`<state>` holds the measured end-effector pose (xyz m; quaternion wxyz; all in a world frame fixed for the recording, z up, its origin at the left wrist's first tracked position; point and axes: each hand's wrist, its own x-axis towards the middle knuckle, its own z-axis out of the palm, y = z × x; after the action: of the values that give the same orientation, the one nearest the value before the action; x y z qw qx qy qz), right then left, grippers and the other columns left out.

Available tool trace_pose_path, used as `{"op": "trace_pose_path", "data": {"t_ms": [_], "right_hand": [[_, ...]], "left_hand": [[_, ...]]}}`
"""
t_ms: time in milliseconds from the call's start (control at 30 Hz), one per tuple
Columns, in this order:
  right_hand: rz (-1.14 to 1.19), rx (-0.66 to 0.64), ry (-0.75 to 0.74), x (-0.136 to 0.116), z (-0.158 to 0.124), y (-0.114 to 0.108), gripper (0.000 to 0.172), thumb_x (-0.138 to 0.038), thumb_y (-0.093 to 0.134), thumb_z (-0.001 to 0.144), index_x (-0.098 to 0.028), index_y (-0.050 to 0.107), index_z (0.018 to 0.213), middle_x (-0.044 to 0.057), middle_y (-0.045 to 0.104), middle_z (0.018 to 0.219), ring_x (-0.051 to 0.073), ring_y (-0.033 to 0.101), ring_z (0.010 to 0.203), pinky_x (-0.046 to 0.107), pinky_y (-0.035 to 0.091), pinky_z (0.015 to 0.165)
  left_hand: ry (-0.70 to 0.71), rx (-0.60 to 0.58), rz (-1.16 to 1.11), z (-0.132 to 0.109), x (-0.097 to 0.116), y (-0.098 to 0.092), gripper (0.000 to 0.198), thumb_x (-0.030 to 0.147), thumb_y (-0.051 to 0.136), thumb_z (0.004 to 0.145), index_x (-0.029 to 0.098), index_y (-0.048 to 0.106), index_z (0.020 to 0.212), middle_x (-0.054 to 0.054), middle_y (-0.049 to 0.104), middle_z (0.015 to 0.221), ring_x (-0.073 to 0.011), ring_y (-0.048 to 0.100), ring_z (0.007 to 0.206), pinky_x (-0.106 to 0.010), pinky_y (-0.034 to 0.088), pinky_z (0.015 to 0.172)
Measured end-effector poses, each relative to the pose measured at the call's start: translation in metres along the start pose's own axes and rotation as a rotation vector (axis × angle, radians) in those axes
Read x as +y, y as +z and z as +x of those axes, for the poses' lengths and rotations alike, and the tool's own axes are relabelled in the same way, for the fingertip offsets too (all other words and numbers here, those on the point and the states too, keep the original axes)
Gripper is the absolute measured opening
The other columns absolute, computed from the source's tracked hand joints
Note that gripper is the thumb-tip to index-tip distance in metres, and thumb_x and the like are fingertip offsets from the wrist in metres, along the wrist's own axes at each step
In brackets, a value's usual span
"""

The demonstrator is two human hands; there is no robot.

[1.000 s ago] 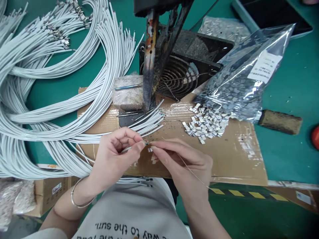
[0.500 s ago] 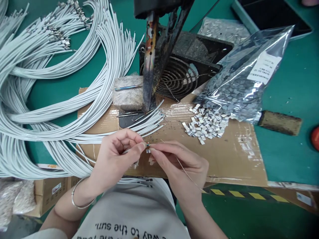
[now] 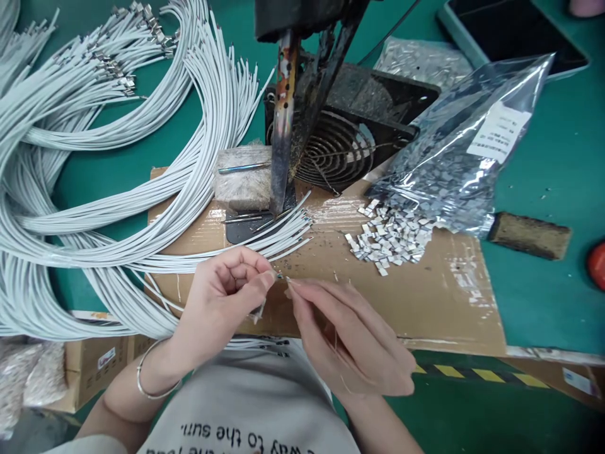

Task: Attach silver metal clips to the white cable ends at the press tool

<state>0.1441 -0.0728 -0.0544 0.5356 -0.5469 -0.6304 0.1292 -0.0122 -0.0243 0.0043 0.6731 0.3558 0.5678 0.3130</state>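
Note:
Over the cardboard, my left hand (image 3: pixel 231 290) is closed, its thumb and forefinger pinching a thin white cable whose teal-coloured wire end (image 3: pixel 278 276) pokes out past the fingertips. A small clear-looking scrap hangs under that hand. Just right of the cable end, my right hand (image 3: pixel 352 334) has thumb and forefinger pressed together. A strand of thin solder wire (image 3: pixel 336 340) runs through its fingers; what lies exactly at the fingertips is too small to make out. Above both hands, the soldering iron (image 3: pixel 283 126) points down, apart from them. Several white cable ends (image 3: pixel 288 233) lie just beyond my left hand.
Big bundles of white cables (image 3: pixel 118 214) cover the left side. Small metal pieces (image 3: pixel 392 239) are heaped by a clear bag (image 3: pixel 458 170) of more. A fan (image 3: pixel 340 145), a wrapped block (image 3: pixel 243 173), a brown sponge-like block (image 3: pixel 529 234) and a tablet-like device (image 3: pixel 515 31) stand around.
My right hand has drawn slightly right and turned, its fingertips moving away from the cable end. The left hand stays almost in place, still pinching the cable.

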Motion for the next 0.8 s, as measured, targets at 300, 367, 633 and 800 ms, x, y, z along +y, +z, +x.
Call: {"op": "trace_pose_path", "data": {"t_ms": [300, 367, 633, 800], "right_hand": [[0.271, 0.08, 0.49, -0.002, 0.012, -0.008, 0.022, -0.008, 0.078, 0.088, -0.029, 0.083, 0.094, -0.001, 0.079, 0.081, 0.015, 0.071, 0.063, 0.028, 0.059, 0.057], [0.374, 0.032, 0.561, -0.004, 0.015, -0.009, 0.02, -0.008, 0.079, 0.089, -0.028, 0.083, 0.091, -0.003, 0.078, 0.08, 0.012, 0.069, 0.06, 0.024, 0.057, 0.054], [0.498, -0.1, 0.592, -0.009, 0.025, -0.006, 0.021, -0.007, 0.078, 0.089, -0.028, 0.084, 0.09, -0.006, 0.076, 0.077, 0.005, 0.065, 0.058, 0.015, 0.054, 0.056], [0.493, -0.089, 0.636, -0.005, 0.027, -0.007, 0.019, -0.009, 0.079, 0.089, -0.027, 0.083, 0.087, -0.006, 0.076, 0.077, 0.005, 0.064, 0.057, 0.014, 0.054, 0.055]], "left_hand": [[0.071, 0.021, 0.122, -0.001, -0.003, -0.001, 0.013, 0.023, 0.075, 0.093, 0.018, 0.07, 0.081, 0.003, 0.06, 0.064, -0.0058, 0.037, 0.051, -0.018, 0.025, 0.045], [0.055, 0.025, 0.16, -0.001, -0.005, -0.001, 0.015, 0.027, 0.076, 0.092, 0.018, 0.07, 0.081, 0.004, 0.055, 0.061, -0.006, 0.031, 0.05, -0.019, 0.021, 0.044], [0.054, 0.046, 0.214, 0.0, -0.007, 0.001, 0.015, 0.026, 0.075, 0.09, 0.018, 0.068, 0.079, 0.004, 0.05, 0.059, -0.0061, 0.027, 0.05, -0.02, 0.017, 0.044], [0.084, 0.069, 0.23, 0.001, -0.006, 0.0, 0.016, 0.027, 0.078, 0.089, 0.018, 0.07, 0.078, -0.003, 0.067, 0.079, -0.0061, 0.037, 0.054, -0.021, 0.024, 0.047]]}}
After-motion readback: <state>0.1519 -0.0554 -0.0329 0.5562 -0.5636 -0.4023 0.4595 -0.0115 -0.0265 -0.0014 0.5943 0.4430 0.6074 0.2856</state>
